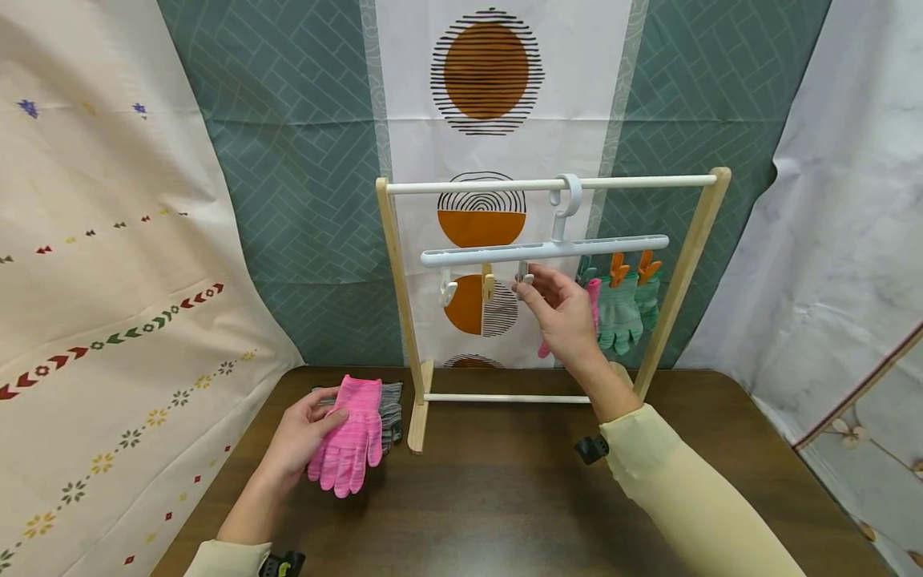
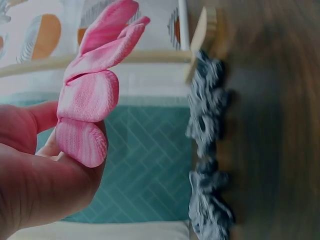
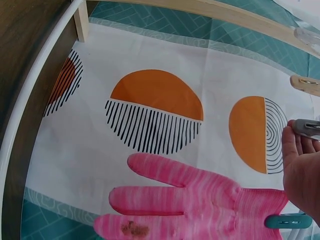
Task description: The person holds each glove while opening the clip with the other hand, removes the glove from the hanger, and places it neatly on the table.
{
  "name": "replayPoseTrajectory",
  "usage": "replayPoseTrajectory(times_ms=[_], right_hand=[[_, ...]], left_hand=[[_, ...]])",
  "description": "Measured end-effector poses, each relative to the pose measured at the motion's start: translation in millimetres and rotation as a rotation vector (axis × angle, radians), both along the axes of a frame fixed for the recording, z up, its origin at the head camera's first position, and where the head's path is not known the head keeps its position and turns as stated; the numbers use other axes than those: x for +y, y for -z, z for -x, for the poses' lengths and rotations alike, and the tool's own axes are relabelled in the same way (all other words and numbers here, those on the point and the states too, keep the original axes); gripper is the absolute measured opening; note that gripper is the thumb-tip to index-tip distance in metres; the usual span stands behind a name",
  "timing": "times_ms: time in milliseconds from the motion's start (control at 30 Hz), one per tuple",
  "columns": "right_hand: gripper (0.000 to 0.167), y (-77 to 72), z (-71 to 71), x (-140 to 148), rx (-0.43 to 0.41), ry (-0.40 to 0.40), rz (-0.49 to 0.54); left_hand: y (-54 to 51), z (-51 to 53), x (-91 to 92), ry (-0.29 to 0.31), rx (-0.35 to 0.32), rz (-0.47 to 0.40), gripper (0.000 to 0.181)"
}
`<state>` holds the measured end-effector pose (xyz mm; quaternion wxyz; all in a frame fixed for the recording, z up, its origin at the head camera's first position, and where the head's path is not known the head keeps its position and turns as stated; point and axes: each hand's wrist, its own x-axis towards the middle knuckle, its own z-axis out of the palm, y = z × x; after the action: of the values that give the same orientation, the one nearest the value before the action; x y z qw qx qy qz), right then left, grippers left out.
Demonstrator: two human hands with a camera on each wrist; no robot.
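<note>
By the left grip (image 1: pixel 306 433), a pink glove (image 1: pixel 351 441) is pinched above the desk (image 1: pixel 490 497), near the grey gloves (image 1: pixel 392 413) lying there. By the right grip (image 1: pixel 566 312), a grey clip (image 3: pixel 306 127) is pinched beneath the pale hanger (image 1: pixel 490 254), which is hung on the white rod (image 1: pixel 469 187). From a teal clip (image 3: pixel 288 221) another pink glove (image 3: pixel 200 200) is suspended; by orange clips (image 1: pixel 618 270), green gloves (image 1: pixel 618 312).

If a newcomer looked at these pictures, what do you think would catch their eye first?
Probably the bright pink glove in the left hand, at the lower left of the head view. Next, perhaps, the pale hanger on the rack, where the right hand pinches a grey clip and green gloves hang from orange clips toward the right end. Behind it, bold orange circles stand out on white cloth.
</note>
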<state>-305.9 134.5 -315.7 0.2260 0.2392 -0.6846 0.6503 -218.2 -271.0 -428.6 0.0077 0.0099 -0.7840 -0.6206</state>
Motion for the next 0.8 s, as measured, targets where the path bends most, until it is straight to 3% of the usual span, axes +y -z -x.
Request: replayPoseTrajectory(times_ms=[333, 800], right_hand=[[0.04, 0.2, 0.9, 1.9, -0.002, -0.006, 0.011], [0.038, 0.2, 0.6, 2.6, 0.003, 0.018, -0.024]], left_hand=[[20.0, -5.4, -39.2, -0.002, -0.069, 0.109, 0.056], [35.3, -21.3, -81.0, -0.019, -0.058, 0.311, 0.05]])
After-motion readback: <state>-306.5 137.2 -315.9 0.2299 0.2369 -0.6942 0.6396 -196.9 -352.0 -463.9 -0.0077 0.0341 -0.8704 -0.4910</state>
